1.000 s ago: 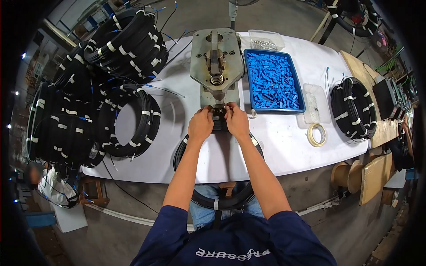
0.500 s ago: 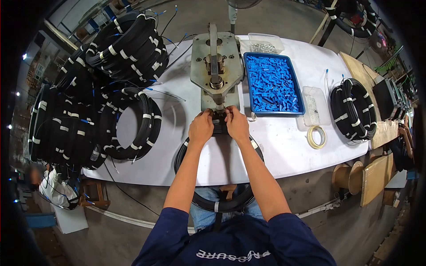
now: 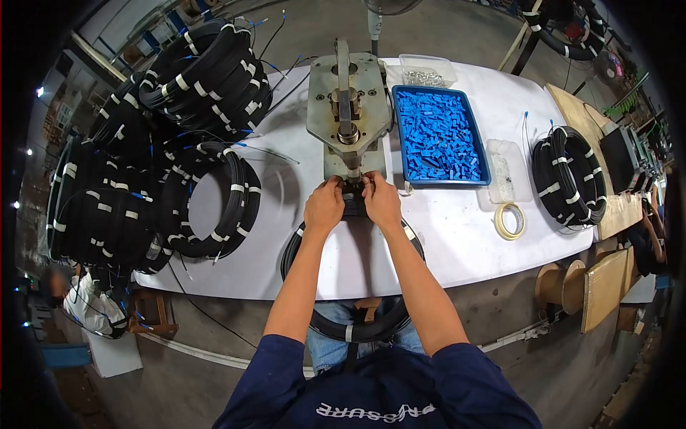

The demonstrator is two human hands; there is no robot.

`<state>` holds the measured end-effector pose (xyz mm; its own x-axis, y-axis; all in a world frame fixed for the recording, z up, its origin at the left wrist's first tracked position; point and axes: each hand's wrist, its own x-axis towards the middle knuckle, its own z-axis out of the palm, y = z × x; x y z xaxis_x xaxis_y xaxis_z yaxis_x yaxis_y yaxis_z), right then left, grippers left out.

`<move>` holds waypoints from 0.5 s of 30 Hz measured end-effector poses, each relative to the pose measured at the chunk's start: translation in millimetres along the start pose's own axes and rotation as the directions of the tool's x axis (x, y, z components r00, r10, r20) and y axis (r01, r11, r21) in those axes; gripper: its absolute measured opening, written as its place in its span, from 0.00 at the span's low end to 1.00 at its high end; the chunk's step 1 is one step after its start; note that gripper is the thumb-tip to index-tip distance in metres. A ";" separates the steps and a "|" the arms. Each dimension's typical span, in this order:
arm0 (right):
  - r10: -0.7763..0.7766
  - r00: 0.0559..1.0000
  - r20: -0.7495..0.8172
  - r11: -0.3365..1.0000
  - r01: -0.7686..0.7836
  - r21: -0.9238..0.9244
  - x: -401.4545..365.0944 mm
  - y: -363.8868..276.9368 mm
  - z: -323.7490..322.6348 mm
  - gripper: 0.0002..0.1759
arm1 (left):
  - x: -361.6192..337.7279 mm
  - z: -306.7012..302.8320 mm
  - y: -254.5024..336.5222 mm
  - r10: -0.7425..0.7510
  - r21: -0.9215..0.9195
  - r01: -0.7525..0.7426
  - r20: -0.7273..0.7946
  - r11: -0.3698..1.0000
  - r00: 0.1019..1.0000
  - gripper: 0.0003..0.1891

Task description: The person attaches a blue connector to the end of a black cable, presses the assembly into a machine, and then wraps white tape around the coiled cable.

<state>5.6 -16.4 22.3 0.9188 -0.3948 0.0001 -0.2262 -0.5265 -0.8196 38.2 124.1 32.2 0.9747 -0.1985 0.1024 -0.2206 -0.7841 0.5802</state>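
A metal hand press (image 3: 319,107) with an upright lever stands at the middle of the table. Right at the foot of its ram, my left hand (image 3: 325,206) and my right hand (image 3: 381,203) sit a short gap apart, fingers pinched together on either side. Whatever the fingertips grip is too small and too covered to make out. Between the hands, in front of the press, is a dark block-like part (image 3: 351,206). A coil of black cable (image 3: 371,332) hangs below my forearms, partly on the table and partly over my lap.
A blue tray (image 3: 486,161) full of small blue pieces (image 3: 437,132) stands right of the press, near clear plastic boxes (image 3: 450,71) and a tape roll (image 3: 521,218). Taped black cable coils (image 3: 243,207) crowd the left side; another coil (image 3: 549,189) lies at right.
Both hands keep the same place and grip at the press. Only a person at the far right edge has shifted slightly.
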 end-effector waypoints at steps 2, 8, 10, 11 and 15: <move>-0.009 1.000 -0.005 1.000 0.009 0.009 -0.4 0.5 0.6 0.11 | -0.5 -0.4 0.0 0.006 -0.002 -0.006 0.000 1.000 1.000 0.12; 0.013 1.000 0.002 0.999 -0.013 -0.032 -0.3 -0.9 0.1 0.11 | -0.9 -2.8 3.0 -0.005 0.016 0.005 0.012 1.000 1.000 0.12; 0.016 1.000 0.006 0.999 -0.015 -0.031 -0.3 -0.8 0.2 0.11 | -1.2 -3.0 2.7 -0.005 0.009 0.005 0.014 1.000 1.000 0.12; 0.019 1.000 0.010 0.999 -0.018 -0.030 -0.1 -0.8 0.2 0.11 | -0.9 -3.1 2.6 -0.005 0.003 0.005 0.017 1.000 1.000 0.12; 0.009 1.000 0.014 0.999 -0.008 -0.031 -0.6 -1.5 -1.1 0.13 | 0.7 0.8 -2.0 0.000 0.003 0.000 0.016 1.000 1.000 0.12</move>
<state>5.0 -16.2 24.1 0.9211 -0.3890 -0.0151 -0.2438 -0.5461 -0.8014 39.3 125.0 30.5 0.9740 -0.2080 0.0895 -0.2209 -0.7860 0.5775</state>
